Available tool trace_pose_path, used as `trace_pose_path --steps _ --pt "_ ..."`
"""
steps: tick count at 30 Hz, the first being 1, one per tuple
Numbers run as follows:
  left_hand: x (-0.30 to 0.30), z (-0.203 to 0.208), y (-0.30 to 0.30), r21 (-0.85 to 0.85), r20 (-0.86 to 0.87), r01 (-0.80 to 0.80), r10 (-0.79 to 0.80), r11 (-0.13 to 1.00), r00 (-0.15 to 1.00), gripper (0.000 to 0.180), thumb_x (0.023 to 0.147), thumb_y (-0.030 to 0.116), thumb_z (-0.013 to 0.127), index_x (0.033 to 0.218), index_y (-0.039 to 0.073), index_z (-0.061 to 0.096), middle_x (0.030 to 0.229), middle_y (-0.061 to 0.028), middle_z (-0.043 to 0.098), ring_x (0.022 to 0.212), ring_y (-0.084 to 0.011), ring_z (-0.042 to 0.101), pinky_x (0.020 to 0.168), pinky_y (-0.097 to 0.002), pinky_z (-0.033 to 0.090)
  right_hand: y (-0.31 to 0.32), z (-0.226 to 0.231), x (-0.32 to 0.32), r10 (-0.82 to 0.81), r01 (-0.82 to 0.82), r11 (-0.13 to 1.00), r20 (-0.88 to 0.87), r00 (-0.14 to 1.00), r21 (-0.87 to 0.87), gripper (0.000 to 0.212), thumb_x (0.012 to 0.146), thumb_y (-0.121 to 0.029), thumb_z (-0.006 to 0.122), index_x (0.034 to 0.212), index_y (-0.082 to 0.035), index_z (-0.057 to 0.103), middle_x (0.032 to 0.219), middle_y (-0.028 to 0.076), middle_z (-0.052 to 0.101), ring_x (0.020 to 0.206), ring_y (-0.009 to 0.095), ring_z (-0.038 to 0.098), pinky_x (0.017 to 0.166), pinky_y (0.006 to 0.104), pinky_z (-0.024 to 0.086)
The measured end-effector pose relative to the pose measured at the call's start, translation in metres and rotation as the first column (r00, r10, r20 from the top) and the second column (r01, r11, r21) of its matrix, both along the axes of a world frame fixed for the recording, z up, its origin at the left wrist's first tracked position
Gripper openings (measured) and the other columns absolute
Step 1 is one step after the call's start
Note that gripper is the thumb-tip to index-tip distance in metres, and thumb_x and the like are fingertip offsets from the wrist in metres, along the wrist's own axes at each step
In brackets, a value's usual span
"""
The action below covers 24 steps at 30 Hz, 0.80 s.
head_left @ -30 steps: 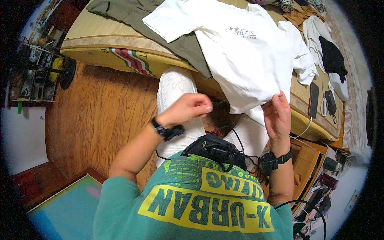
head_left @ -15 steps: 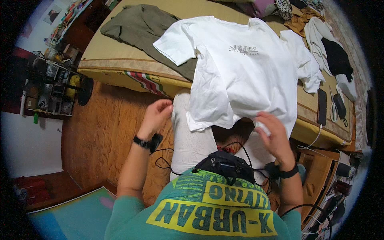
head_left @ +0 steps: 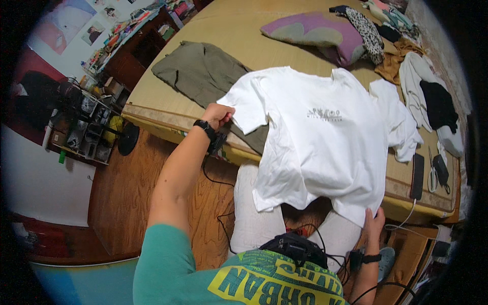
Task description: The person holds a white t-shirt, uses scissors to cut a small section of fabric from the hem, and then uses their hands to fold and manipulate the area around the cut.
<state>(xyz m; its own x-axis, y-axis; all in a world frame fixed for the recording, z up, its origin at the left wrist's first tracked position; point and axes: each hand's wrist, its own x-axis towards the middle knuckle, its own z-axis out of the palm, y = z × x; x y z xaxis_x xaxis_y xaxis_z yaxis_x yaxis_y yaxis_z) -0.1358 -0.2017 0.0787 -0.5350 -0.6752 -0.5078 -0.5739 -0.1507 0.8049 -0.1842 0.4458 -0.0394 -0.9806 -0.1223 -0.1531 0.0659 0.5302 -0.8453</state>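
A white T-shirt with a small grey chest print lies face up on the bed, its lower hem hanging over the bed's front edge. My left hand is stretched out and pinches the end of the shirt's left sleeve. My right hand holds the shirt's lower right hem, down by my knee. Both wrists wear black bands. An olive garment lies flat on the bed just left of the shirt, partly under it.
A purple pillow and several loose clothes lie at the bed's far right. A black phone and scissors rest near the bed's right front edge. A cluttered rack stands on the wooden floor at left.
The shirt has been spread further up onto the bed. My left hand moved from the hem up to the left sleeve; my right hand stayed low at the hem.
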Motion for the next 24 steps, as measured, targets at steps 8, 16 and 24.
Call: trace_pose_path --steps 8,16,24 --pt "0.057 0.002 -0.043 -0.751 -0.179 -0.116 -0.031 0.65 0.983 0.021 0.085 0.019 0.067 0.078 0.001 0.058 0.065 -0.0083 0.059 0.06 -0.0193 0.057 0.057 -0.0341 0.046 0.027 0.082 0.003 -0.001 0.22 0.786 0.356 0.935 -0.577 0.043 0.082 -0.016 0.064 0.12 0.003 0.053 0.107 0.01 0.063 0.094 0.02 0.061 0.087 0.0309 0.047" --pt "0.077 -0.028 0.16 -0.411 -0.027 0.542 -0.604 0.733 0.797 0.025 0.087 0.028 0.068 0.079 0.004 0.063 0.066 -0.0024 0.056 0.058 -0.0101 0.047 0.053 -0.0287 0.039 0.04 0.071 -0.008 0.015 0.118 0.886 0.283 0.959 -0.448 0.022 0.077 -0.008 0.063 0.092 -0.004 0.049 0.082 0.005 0.057 0.076 0.016 0.058 0.073 0.03 0.048" --pt "0.098 0.053 0.206 -0.141 -0.535 0.958 -0.834 0.248 0.137 0.023 0.092 0.021 0.062 0.088 -0.001 0.054 0.071 -0.0015 0.05 0.068 -0.0077 0.043 0.061 -0.027 0.04 -0.021 0.171 -0.021 0.086 -0.016 0.474 0.028 0.996 -0.88 0.063 0.091 -0.035 0.053 0.144 -0.007 0.034 0.139 0.016 0.045 0.12 0.029 0.052 0.103 0.0424 0.043"
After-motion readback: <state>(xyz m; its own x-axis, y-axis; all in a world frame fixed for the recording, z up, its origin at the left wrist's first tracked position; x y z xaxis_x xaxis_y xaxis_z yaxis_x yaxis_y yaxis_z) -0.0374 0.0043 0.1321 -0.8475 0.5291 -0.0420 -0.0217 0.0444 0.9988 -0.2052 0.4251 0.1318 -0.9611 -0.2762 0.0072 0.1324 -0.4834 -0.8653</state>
